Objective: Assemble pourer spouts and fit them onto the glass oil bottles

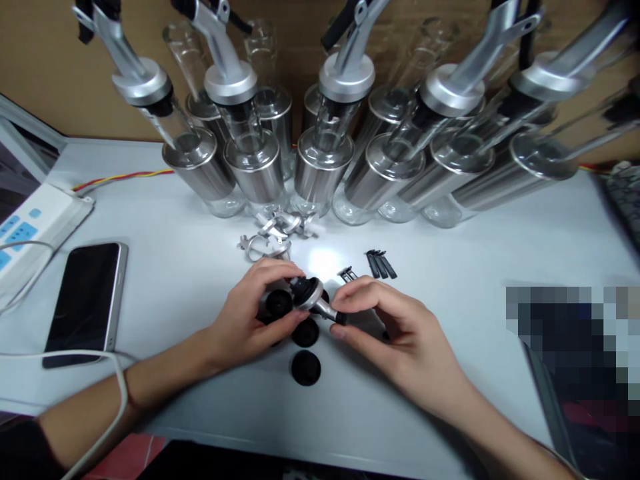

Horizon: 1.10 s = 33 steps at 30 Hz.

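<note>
Between my hands is a pour spout (311,298) with a silver collar, a black ribbed stopper and a slim silver neck. My left hand (245,313) grips its collar and stopper end between thumb and fingers. The dark tip of the neck is pinched by thumb and forefinger of my right hand (400,333). Below the spout lie several round black caps (306,368), some partly covered by my left hand. Just beyond it is a pile of loose silver spout parts (280,230). Small black flaps (381,265) lie above my right hand.
A row of glass bottles with steel sleeves (325,170) and silver spouts stands along the back. At left are a phone (85,300) and a white power strip (45,227). A white cable (117,387) crosses my left forearm. A dark object (575,400) borders the right.
</note>
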Available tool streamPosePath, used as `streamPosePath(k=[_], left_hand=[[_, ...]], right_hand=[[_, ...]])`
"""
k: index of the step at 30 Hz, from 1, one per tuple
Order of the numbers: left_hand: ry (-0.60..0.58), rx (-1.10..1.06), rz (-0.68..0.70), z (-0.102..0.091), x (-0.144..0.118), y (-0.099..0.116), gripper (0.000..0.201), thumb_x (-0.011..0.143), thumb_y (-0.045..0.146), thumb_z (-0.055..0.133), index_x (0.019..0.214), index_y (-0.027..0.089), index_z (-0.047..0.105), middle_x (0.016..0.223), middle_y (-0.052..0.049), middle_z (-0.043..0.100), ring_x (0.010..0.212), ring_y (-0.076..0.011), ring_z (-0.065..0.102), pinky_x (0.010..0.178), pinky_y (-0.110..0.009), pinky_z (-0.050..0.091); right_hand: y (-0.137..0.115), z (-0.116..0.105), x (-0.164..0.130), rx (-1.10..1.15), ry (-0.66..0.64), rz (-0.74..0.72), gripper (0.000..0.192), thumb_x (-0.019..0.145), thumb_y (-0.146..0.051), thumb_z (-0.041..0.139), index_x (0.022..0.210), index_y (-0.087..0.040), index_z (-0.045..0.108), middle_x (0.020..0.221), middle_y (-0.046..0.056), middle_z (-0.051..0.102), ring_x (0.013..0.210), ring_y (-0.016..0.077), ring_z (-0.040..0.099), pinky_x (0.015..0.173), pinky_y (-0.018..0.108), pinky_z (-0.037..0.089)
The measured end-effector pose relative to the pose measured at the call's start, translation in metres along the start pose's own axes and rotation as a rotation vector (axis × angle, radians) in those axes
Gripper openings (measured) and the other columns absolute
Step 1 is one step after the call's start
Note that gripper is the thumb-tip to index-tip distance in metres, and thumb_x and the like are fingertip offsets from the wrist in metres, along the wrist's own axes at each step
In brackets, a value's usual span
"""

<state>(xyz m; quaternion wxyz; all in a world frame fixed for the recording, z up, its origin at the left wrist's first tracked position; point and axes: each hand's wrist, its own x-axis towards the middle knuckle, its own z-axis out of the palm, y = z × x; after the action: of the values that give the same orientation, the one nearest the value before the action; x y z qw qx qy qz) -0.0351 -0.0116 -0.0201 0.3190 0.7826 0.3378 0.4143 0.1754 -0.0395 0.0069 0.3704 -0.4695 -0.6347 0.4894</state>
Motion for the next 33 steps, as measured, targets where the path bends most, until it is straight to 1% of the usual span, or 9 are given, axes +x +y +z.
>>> streamPosePath(k=[3, 6, 9, 12, 18, 22, 25, 29, 33], left_hand=[[0.002, -0.027, -0.003, -0.0006, -0.0004, -0.0007, 0.037, 0.084, 0.019, 0.063, 0.119, 0.020, 0.050, 0.099, -0.006, 0.059, 0.093, -0.0163, 0.057, 0.080, -0.029, 0.051], [-0.002, -0.074, 0.018, -0.0025, -0.0003, -0.0004, 0.032, 0.087, 0.020, 0.059, 0.118, 0.018, 0.051, 0.100, -0.007, 0.059, 0.095, -0.0158, 0.057, 0.082, -0.028, 0.051], [-0.011, -0.117, 0.023, -0.0038, -0.0006, 0.0000, 0.023, 0.090, 0.015, 0.052, 0.113, 0.016, 0.053, 0.099, -0.007, 0.061, 0.094, -0.0136, 0.057, 0.083, -0.025, 0.050], [-0.013, -0.111, 0.016, -0.0038, -0.0008, 0.0002, 0.020, 0.089, 0.012, 0.053, 0.109, 0.016, 0.054, 0.094, -0.006, 0.061, 0.088, -0.0121, 0.058, 0.079, -0.023, 0.050], [-0.008, -0.086, 0.024, -0.0036, 0.0016, 0.0017, 0.017, 0.088, 0.016, 0.056, 0.105, 0.016, 0.055, 0.087, -0.005, 0.061, 0.081, -0.0134, 0.059, 0.072, -0.025, 0.051], [0.005, -0.071, 0.055, -0.0036, 0.0025, 0.0029, 0.021, 0.087, 0.015, 0.058, 0.107, 0.016, 0.055, 0.090, -0.005, 0.063, 0.082, -0.0128, 0.059, 0.073, -0.024, 0.052], [0.014, -0.046, 0.085, -0.0038, 0.0025, 0.0034, 0.021, 0.085, 0.012, 0.059, 0.105, 0.016, 0.057, 0.089, -0.005, 0.063, 0.083, -0.0120, 0.060, 0.074, -0.022, 0.052], [0.001, -0.055, 0.107, -0.0042, 0.0032, 0.0036, 0.019, 0.084, 0.011, 0.059, 0.103, 0.016, 0.058, 0.086, -0.004, 0.062, 0.078, -0.0114, 0.060, 0.068, -0.021, 0.053], [-0.002, -0.084, 0.142, -0.0042, 0.0040, 0.0027, 0.017, 0.085, 0.015, 0.057, 0.102, 0.017, 0.058, 0.083, -0.004, 0.061, 0.076, -0.0123, 0.060, 0.063, -0.021, 0.053]], right_hand=[[0.0002, 0.0012, -0.0012, 0.006, 0.007, 0.056, 0.010, 0.080, -0.019, 0.067, 0.085, -0.024, 0.061, 0.090, 0.001, 0.066, 0.083, 0.0147, 0.063, 0.067, 0.024, 0.049], [-0.0008, 0.0011, -0.0006, 0.013, 0.053, 0.107, 0.008, 0.080, -0.021, 0.067, 0.086, -0.024, 0.062, 0.088, 0.001, 0.067, 0.084, 0.0150, 0.063, 0.070, 0.025, 0.050], [-0.0011, -0.0002, 0.0012, 0.013, 0.117, 0.127, 0.007, 0.080, -0.022, 0.066, 0.086, -0.024, 0.064, 0.084, 0.001, 0.067, 0.081, 0.0146, 0.063, 0.071, 0.025, 0.050], [-0.0007, -0.0012, 0.0026, 0.006, 0.143, 0.132, 0.007, 0.081, -0.022, 0.065, 0.088, -0.024, 0.065, 0.083, 0.000, 0.067, 0.079, 0.0143, 0.063, 0.070, 0.025, 0.050], [-0.0009, 0.0001, 0.0037, -0.005, 0.147, 0.108, 0.007, 0.081, -0.021, 0.064, 0.087, -0.023, 0.065, 0.083, 0.001, 0.067, 0.079, 0.0145, 0.063, 0.070, 0.026, 0.051], [-0.0016, 0.0005, 0.0030, -0.024, 0.141, 0.088, 0.007, 0.081, -0.021, 0.064, 0.088, -0.024, 0.065, 0.083, 0.001, 0.066, 0.080, 0.0147, 0.062, 0.070, 0.026, 0.050], [-0.0020, 0.0002, 0.0022, -0.031, 0.142, 0.075, 0.007, 0.081, -0.020, 0.064, 0.088, -0.024, 0.065, 0.084, 0.001, 0.066, 0.081, 0.0149, 0.061, 0.071, 0.027, 0.050], [-0.0024, -0.0001, 0.0019, -0.022, 0.139, 0.065, 0.007, 0.082, -0.020, 0.064, 0.088, -0.024, 0.064, 0.086, 0.001, 0.066, 0.082, 0.0144, 0.061, 0.073, 0.026, 0.050], [-0.0035, 0.0004, 0.0012, -0.020, 0.124, 0.077, 0.007, 0.082, -0.021, 0.064, 0.089, -0.024, 0.064, 0.085, 0.001, 0.066, 0.081, 0.0145, 0.061, 0.072, 0.026, 0.050]])
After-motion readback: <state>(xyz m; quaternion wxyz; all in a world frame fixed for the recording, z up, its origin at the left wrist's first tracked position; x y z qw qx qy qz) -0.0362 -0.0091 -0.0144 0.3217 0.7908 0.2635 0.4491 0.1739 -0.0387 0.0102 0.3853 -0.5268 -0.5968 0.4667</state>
